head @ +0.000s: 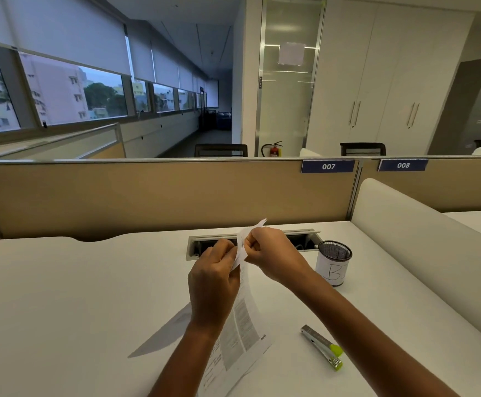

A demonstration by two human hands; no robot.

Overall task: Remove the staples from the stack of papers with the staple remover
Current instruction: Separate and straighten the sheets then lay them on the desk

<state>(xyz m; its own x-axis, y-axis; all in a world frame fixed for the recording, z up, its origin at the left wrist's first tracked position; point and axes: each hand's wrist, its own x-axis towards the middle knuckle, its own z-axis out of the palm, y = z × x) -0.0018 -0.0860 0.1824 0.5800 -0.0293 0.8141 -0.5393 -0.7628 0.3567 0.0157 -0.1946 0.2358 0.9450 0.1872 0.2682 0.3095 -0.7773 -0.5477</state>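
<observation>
A stack of printed papers is lifted off the white desk, its top corner raised and its lower end trailing toward me. My left hand pinches the sheets just below that corner. My right hand pinches the corner itself from the right, fingers closed on the paper. Any staple is hidden by my fingers. The staple remover, a silver tool with a lime-green tip, lies on the desk to the lower right, apart from both hands.
A black mesh pen cup with a white label marked B stands right of my hands. Behind them an open cable tray is set into the desk. A tan partition closes the far edge; a white divider rises at right.
</observation>
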